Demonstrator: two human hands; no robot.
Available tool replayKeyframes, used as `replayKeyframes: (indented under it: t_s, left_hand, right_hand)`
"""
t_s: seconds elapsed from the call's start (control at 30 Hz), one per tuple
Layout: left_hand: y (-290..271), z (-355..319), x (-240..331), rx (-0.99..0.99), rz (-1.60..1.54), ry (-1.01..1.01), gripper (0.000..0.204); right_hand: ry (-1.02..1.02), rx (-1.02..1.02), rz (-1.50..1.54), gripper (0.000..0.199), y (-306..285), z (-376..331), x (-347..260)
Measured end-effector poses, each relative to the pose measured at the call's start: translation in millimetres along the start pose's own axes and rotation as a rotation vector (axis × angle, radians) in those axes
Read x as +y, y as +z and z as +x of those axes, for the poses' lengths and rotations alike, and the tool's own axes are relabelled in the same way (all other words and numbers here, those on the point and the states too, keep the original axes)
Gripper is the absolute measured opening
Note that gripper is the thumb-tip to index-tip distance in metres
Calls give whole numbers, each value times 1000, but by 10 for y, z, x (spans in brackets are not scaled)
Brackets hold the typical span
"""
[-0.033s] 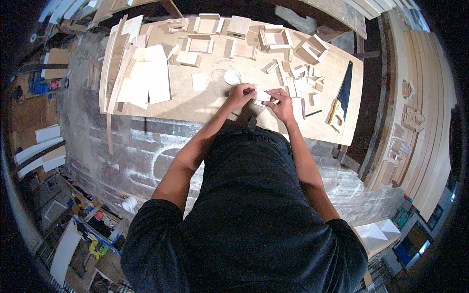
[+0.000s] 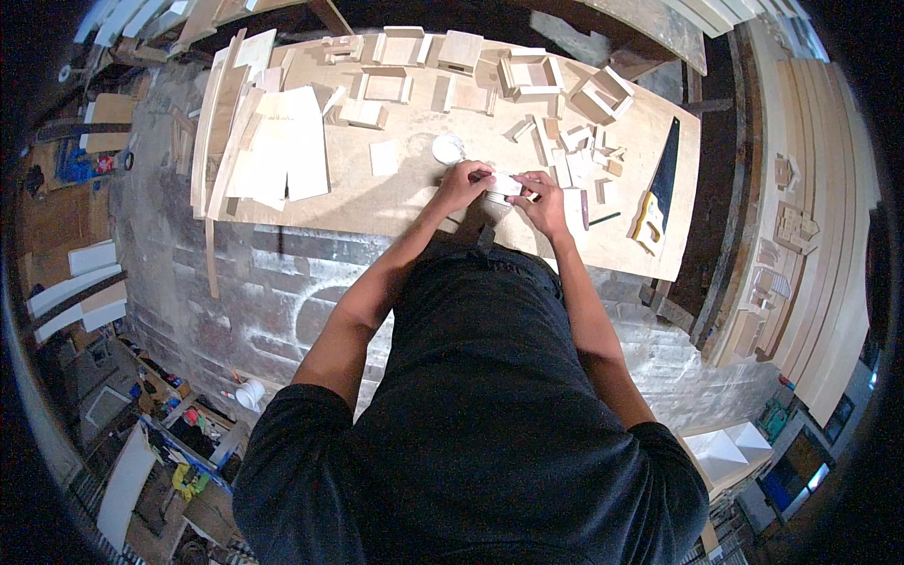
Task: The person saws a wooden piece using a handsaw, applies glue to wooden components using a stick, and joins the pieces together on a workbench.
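Close to my waist, at the table's near edge, my left hand (image 2: 463,185) and my right hand (image 2: 543,201) pinch a small, pale flat piece (image 2: 505,183) between them. The left fingers grip its left end, the right fingers its right end. Glare hides its exact shape. Just beyond my left hand stands a round dish with white contents (image 2: 448,148). A dark reddish-brown slim object (image 2: 584,209) and a dark pencil-like stick (image 2: 605,217) lie right of my right hand.
On the wooden table (image 2: 353,205) are several small wooden box assemblies (image 2: 529,73) at the back and loose offcuts (image 2: 576,155) at right. A handsaw (image 2: 659,184) lies near the right edge. Thin boards (image 2: 282,141) and long strips (image 2: 226,132) cover the left end.
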State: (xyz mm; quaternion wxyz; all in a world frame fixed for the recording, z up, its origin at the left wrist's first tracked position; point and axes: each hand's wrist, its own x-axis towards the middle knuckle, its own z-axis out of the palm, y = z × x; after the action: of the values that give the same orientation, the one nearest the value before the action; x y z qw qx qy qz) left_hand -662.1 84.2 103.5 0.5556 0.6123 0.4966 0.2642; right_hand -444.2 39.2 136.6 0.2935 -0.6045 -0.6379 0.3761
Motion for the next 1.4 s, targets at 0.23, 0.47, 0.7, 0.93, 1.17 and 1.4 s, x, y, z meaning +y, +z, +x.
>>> replayKeyframes:
  t_s: [0.23, 0.47, 0.7, 0.93, 1.17, 1.4]
  left_hand:
    - [10, 3, -49, 16, -11, 16, 27]
    - [19, 3, -21, 46, -8, 65, 28]
    - [1, -13, -67, 44, -4, 91, 30]
    - [-19, -16, -21, 35, 38, 85, 30]
    - [7, 7, -63, 54, 30, 104, 30]
    - [9, 26, -109, 49, 39, 57, 32]
  right_hand:
    - [38, -3, 66, 45, 12, -1, -12]
    - [39, 9, 63, 46, 5, -7, 10]
    - [34, 21, 49, 46, 9, -10, -31]
    - [26, 25, 39, 44, 23, -16, 3]
    - [30, 32, 31, 43, 35, -19, -5]
    - [2, 37, 46, 44, 55, -10, -2]
